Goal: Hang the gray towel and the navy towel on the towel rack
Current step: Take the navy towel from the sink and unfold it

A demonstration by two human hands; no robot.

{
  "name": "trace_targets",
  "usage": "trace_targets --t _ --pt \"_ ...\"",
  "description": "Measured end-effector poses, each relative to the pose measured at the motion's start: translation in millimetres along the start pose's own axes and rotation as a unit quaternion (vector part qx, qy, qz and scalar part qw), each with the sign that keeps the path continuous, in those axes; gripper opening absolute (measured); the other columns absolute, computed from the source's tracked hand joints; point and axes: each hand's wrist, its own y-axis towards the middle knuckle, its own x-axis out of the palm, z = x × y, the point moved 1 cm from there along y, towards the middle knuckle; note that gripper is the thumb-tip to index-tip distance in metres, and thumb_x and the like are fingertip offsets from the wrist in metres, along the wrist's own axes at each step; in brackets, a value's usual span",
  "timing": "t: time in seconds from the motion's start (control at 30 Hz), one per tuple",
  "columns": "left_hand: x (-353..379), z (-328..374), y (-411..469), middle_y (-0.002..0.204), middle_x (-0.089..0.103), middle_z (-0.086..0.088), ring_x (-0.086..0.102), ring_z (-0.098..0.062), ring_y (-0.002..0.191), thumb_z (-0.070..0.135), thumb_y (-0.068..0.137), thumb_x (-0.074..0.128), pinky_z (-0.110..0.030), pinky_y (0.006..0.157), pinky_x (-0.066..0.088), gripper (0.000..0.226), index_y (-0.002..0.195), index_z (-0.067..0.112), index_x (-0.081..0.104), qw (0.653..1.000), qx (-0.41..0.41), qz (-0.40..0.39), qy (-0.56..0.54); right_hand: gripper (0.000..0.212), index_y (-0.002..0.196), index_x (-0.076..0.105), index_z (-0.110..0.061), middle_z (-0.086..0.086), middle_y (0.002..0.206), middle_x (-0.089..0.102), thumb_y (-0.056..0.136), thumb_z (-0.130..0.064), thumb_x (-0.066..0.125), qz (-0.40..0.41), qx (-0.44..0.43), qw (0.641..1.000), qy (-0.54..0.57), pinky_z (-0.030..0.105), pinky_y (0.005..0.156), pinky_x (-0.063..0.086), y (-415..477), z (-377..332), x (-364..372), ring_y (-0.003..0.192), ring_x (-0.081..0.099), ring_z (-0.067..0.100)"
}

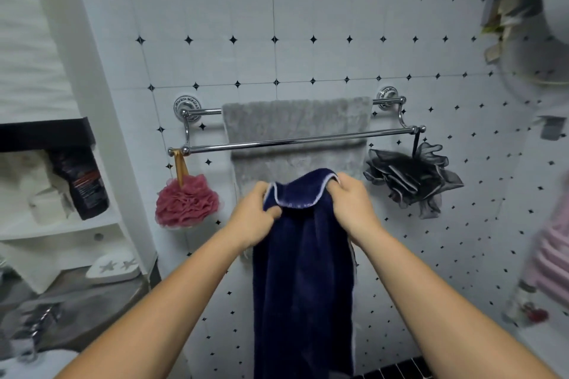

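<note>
A chrome double-bar towel rack (385, 132) is fixed to the tiled wall. The gray towel (295, 120) hangs over its rear bar and drops behind the front bar. I hold the navy towel (303, 271) by its top edge just below the front bar, in front of the gray towel. My left hand (254, 215) grips the left corner of that edge and my right hand (351, 206) grips the right corner. The navy towel hangs straight down between my forearms, and its lower end runs out of view.
A pink bath pouf (186, 201) hangs from the rack's left end and a dark gray pouf (412, 177) from its right end. White shelves (61, 224) at the left carry a dark bottle (81, 183). A sink faucet (37, 326) sits at the lower left.
</note>
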Motion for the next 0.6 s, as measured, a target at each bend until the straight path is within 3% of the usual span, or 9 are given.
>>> trace_targets --t 0.07,0.1,0.17,0.23,0.3,0.37,0.43,0.5,0.6 --pt "5.4 6.3 -2.0 0.118 0.058 0.005 0.059 -0.017 0.109 0.012 0.080 0.074 -0.024 0.091 0.046 0.063 0.135 0.023 0.045 0.996 0.041 -0.047 -0.057 0.026 0.071 0.058 -0.007 0.007 0.067 0.059 0.093 -0.018 0.053 -0.064 -0.062 0.994 -0.066 0.032 0.063 0.040 3.3 -14.0 10.1 0.067 0.049 0.019" --pt "7.5 11.7 -1.0 0.121 0.058 0.006 0.059 -0.012 0.110 0.010 0.080 0.075 -0.021 0.095 0.045 0.065 0.135 0.024 0.045 0.991 0.069 -0.058 -0.099 0.025 0.076 0.063 -0.005 0.011 0.071 0.064 0.093 -0.021 0.055 -0.092 -0.084 0.988 -0.094 0.035 0.066 0.043 3.8 -17.4 14.1 0.069 0.053 0.020" --pt "8.9 23.6 3.1 0.111 0.067 0.007 0.062 -0.004 0.101 0.007 0.085 0.070 -0.019 0.092 0.045 0.040 0.118 0.027 0.059 0.983 0.110 -0.027 -0.147 0.025 0.081 0.067 -0.005 0.015 0.074 0.066 0.093 -0.024 0.057 -0.104 -0.112 0.983 -0.099 0.039 0.069 0.044 5.4 -19.3 17.3 0.070 0.054 0.019" --pt "6.0 35.3 8.5 0.089 0.069 0.007 0.063 -0.007 0.084 0.006 0.089 0.063 -0.017 0.079 0.047 0.020 0.096 0.025 0.067 0.983 0.107 0.039 -0.143 0.025 0.080 0.066 -0.003 0.015 0.072 0.064 0.092 -0.025 0.061 -0.092 -0.110 0.988 -0.060 0.037 0.066 0.044 11.7 -18.1 11.8 0.067 0.051 0.014" --pt "3.5 44.0 15.0 0.076 0.065 0.002 0.057 -0.012 0.073 0.006 0.092 0.059 -0.023 0.071 0.047 0.013 0.086 0.015 0.066 0.985 0.098 0.088 -0.116 0.021 0.077 0.067 -0.009 0.004 0.066 0.062 0.086 -0.029 0.069 -0.100 -0.098 0.990 -0.021 0.030 0.061 0.043 17.2 -12.6 3.6 0.062 0.052 0.010" --pt "2.3 59.6 23.0 0.070 0.060 -0.005 0.051 -0.015 0.067 0.009 0.093 0.059 -0.032 0.067 0.043 0.015 0.079 0.008 0.063 0.983 0.100 0.116 -0.099 0.013 0.082 0.069 -0.016 -0.005 0.071 0.069 0.078 -0.026 0.076 -0.131 -0.069 0.989 0.015 0.025 0.062 0.050 15.9 1.1 0.9 0.062 0.061 0.008" --pt "2.9 78.7 31.5 0.063 0.055 0.000 0.048 -0.009 0.060 0.013 0.094 0.058 -0.031 0.062 0.037 0.025 0.069 0.015 0.056 0.980 0.093 0.139 -0.103 0.015 0.089 0.072 -0.016 0.001 0.084 0.076 0.075 -0.015 0.077 -0.165 -0.023 0.986 0.031 0.033 0.073 0.059 7.0 30.9 7.1 0.078 0.072 0.016" --pt "3.2 97.0 41.7 0.060 0.048 0.003 0.042 -0.010 0.057 0.016 0.094 0.057 -0.030 0.060 0.032 0.033 0.063 0.020 0.049 0.978 0.085 0.158 -0.108 0.012 0.081 0.071 -0.020 0.005 0.083 0.076 0.074 -0.011 0.070 -0.168 0.036 0.985 0.000 0.042 0.076 0.059 -7.0 68.1 13.1 0.080 0.072 0.024" --pt "-2.2 109.7 56.1 0.063 0.043 -0.003 0.039 -0.015 0.061 0.019 0.094 0.056 -0.032 0.060 0.030 0.034 0.062 0.020 0.044 0.970 0.053 0.198 -0.131 0.015 0.081 0.071 -0.021 0.004 0.081 0.074 0.072 -0.013 0.062 -0.164 0.122 0.978 -0.049 0.037 0.071 0.059 -19.2 129.4 9.7 0.075 0.069 0.024"
